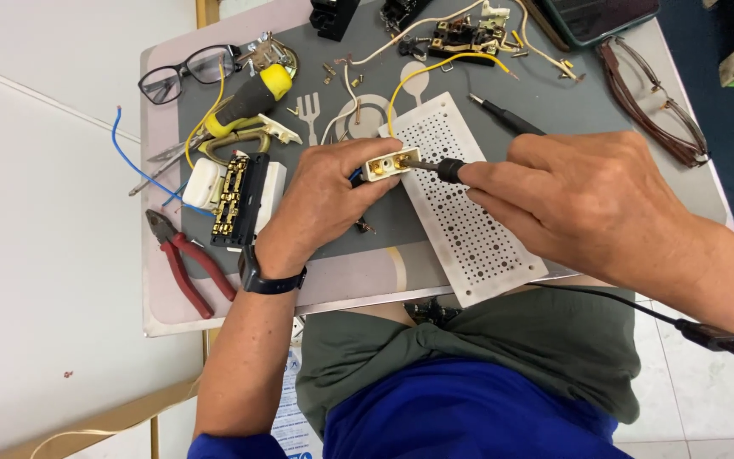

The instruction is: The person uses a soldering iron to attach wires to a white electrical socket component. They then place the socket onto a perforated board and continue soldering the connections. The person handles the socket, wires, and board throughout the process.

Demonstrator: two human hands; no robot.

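Observation:
My left hand (320, 200) grips a small cream electrical part (388, 162) with brass terminals; a yellow wire (435, 64) runs from it toward the back. My right hand (575, 200) holds a slim black-handled tool (439, 168) whose metal tip touches the part's brass end. Both hands hover over a white perforated plate (469, 229) lying on a grey mat (554, 102). A black band sits on my left wrist.
Red-handled pliers (184, 263), an opened switch body with brass strips (235, 200), a yellow-black screwdriver (252, 98), black glasses (184, 72), brown glasses (656, 106), loose screws, wires and socket parts (460, 34) crowd the tray. A blue wire (129, 157) hangs off the left edge.

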